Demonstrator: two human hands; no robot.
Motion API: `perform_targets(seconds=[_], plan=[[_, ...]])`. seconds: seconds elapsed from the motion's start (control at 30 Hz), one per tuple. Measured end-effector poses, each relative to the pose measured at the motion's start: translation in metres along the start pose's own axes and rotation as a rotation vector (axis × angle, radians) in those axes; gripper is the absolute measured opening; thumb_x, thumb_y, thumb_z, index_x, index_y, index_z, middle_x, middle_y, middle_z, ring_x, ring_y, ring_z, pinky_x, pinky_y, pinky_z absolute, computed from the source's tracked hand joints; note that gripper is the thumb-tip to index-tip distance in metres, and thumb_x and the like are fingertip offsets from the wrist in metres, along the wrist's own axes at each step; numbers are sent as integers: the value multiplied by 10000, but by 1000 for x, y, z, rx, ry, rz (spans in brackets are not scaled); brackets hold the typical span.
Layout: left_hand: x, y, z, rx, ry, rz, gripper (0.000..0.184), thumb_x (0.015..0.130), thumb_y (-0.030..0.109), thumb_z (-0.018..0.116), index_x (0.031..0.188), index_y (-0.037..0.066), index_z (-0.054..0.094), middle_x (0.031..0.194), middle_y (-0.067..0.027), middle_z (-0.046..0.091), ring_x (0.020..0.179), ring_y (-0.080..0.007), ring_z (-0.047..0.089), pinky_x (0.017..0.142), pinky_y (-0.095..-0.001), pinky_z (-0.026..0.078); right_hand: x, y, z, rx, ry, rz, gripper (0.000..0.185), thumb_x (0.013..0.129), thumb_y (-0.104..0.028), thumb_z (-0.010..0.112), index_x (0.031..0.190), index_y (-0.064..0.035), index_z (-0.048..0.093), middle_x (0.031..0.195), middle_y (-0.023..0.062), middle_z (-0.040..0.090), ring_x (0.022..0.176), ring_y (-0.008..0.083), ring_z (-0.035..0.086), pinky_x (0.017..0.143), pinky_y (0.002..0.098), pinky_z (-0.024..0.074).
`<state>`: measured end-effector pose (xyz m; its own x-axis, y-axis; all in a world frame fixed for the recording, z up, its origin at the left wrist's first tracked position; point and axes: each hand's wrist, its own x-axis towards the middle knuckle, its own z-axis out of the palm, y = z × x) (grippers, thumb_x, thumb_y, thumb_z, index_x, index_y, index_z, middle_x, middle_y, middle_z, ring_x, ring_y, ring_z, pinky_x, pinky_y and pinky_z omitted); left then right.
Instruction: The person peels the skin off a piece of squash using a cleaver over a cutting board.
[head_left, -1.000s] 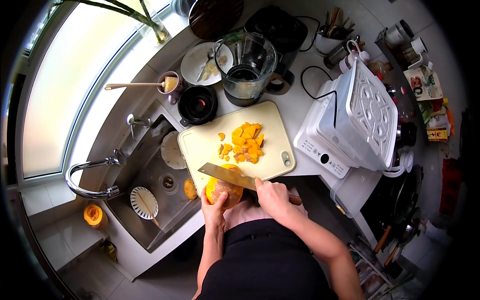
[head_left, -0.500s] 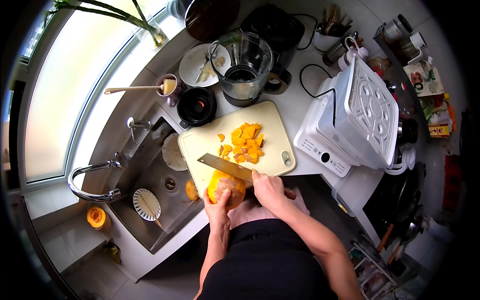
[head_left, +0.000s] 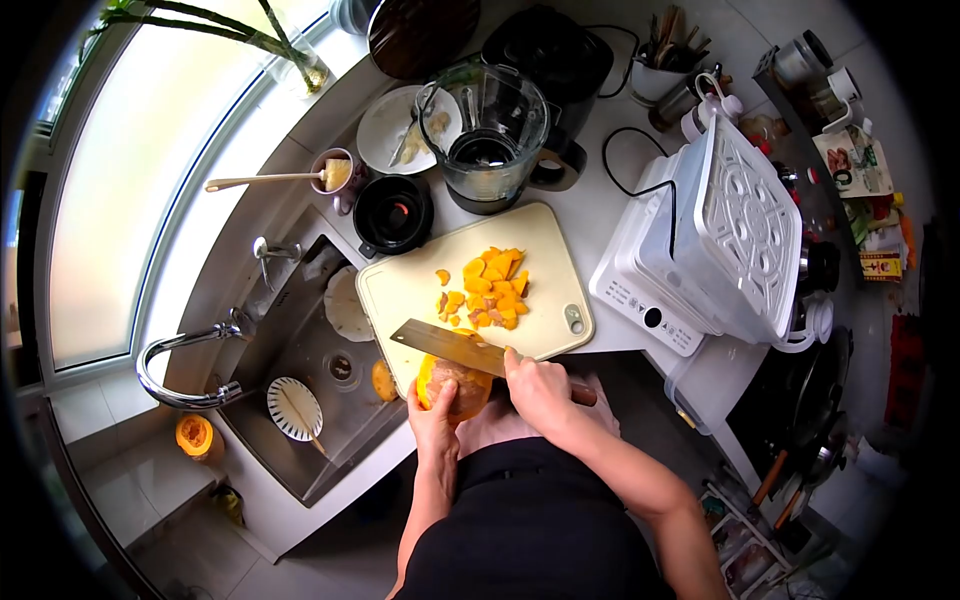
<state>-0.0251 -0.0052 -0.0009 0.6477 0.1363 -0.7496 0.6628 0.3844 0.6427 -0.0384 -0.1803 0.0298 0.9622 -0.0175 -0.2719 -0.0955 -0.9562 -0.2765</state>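
Note:
A partly peeled pumpkin piece [head_left: 462,392], orange with patches of tan skin, is held in my left hand [head_left: 434,418] at the near edge of the cream cutting board [head_left: 403,290]. My right hand [head_left: 540,390] grips the wooden handle of a cleaver [head_left: 452,347]. The broad blade lies across the top of the pumpkin, covering its far side. Beyond the blade, several orange pumpkin chunks [head_left: 490,288] are heaped on the board.
Left of the board is a steel sink [head_left: 290,450] with a striped dish [head_left: 294,409] and a tap [head_left: 170,390]. A blender jug [head_left: 490,150], black bowl [head_left: 394,213] and white plate [head_left: 380,130] stand behind. A plastic-lidded appliance [head_left: 690,230] sits right. Another cut pumpkin [head_left: 197,436] stands at far left.
The cleaver has shifted slightly left and toward me over the pumpkin, and more of its blade face shows. The pumpkin has turned a little in my left hand.

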Motion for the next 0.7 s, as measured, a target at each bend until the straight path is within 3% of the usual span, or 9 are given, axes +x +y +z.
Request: perform_targets(seconds=[0.17,0.27,0.37,0.5,0.7], plan=[[4,-4,-1,-35,6,15,787,791,46,806,1443,64,365,1287,-138,525,1123,-275,585,887,-410,568,6,-3,-1,-13,-12,3,298,852,-97,561,1098,47,650,698,114,696,602,235,711,520,347,558],[6,-7,-3,-16,-13,35,789,792,49,806,1443,72,361,1290,-139,522,1120,-281,587,886,-431,571,20,-4,16,-4,7,10,252,850,-97,562,1041,34,661,714,124,706,615,238,717,532,346,566],[1,-8,-2,-13,-20,27,791,792,49,804,1443,84,356,1297,-137,522,1132,-294,585,879,-467,575,49,3,31,5,17,-4,128,853,-94,552,880,-19,652,693,144,703,626,260,719,555,371,573],[2,-9,-10,-65,-30,-10,793,793,45,801,1442,94,349,1304,-133,520,1146,-308,584,868,-498,578,38,13,8,173,84,79,127,865,-98,532,875,-40,644,654,171,675,618,324,704,569,440,564],[2,-8,-9,-38,-59,-14,820,792,38,800,1460,100,329,1324,-131,506,1157,-310,579,873,-490,577,-4,31,-13,66,8,-43,237,837,-95,560,1015,18,668,680,161,677,600,283,705,544,396,560]])
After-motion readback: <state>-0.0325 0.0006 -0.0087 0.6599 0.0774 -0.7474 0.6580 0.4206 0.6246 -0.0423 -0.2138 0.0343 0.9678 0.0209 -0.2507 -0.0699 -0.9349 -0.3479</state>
